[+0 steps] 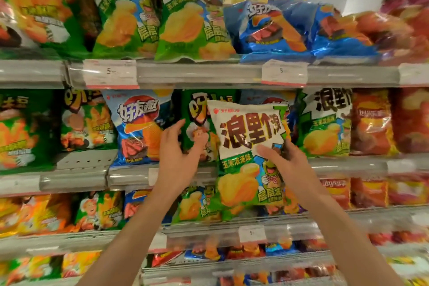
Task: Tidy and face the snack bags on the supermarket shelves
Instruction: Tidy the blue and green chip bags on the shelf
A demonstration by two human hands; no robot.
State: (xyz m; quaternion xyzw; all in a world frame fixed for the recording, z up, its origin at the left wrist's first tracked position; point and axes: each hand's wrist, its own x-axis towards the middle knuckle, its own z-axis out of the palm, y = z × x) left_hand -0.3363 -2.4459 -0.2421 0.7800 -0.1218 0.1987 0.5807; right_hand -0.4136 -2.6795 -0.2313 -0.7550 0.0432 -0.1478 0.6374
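Now | right hand [289, 165] pinches green-and-white bag [249, 146] | left hand [180, 153] spread, touching dark green bag [192, 111]

Top shelf [209, 74] w/ clear price rail is carrying green fries bags [39, 7] at left, two green corn-soup chip bags [190, 18] mid, blue steak-flavour bags [274, 30] beside them, red bags [404, 28] far right. White price tags [111, 74] are sitting in the rail.

Second shelf [76, 176] is holding green bags [21, 130] left, a blue bag [141, 125], a dark green bag [199, 121], another green corn-soup bag [325, 123], then orange-red bags [371, 123].

Lower shelves [209, 227] are showing more bags, blurred.
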